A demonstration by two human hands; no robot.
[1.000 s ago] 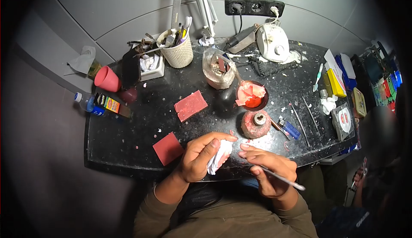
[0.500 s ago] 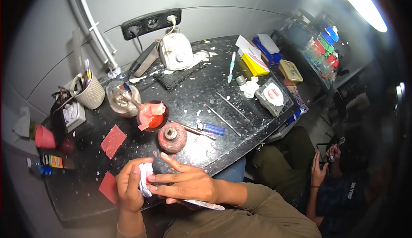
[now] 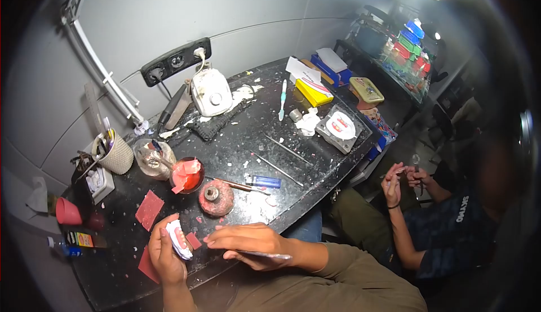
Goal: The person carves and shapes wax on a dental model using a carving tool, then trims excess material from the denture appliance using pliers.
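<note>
My left hand is closed around a white plaster dental model that carries pink wax and a row of teeth. To its right, my right hand is apart from the model, its fingers stretched toward it. A flat metal tool, perhaps a wax knife, is kept in the palm of that hand; most of it is hidden. Just beside the model shows a small red wax piece. Red wax sheets lie on the black table near my left hand.
On the table stand a crusted spirit burner, a bowl of red wax and a glass jar. A blue lighter and thin metal tools lie farther right. A mounted denture model sits near the right edge. Another person's hands work at right.
My right fingers have come off the model and moved right. The model is turned so its pink wax and teeth show. The whole view has shifted and tilted.
</note>
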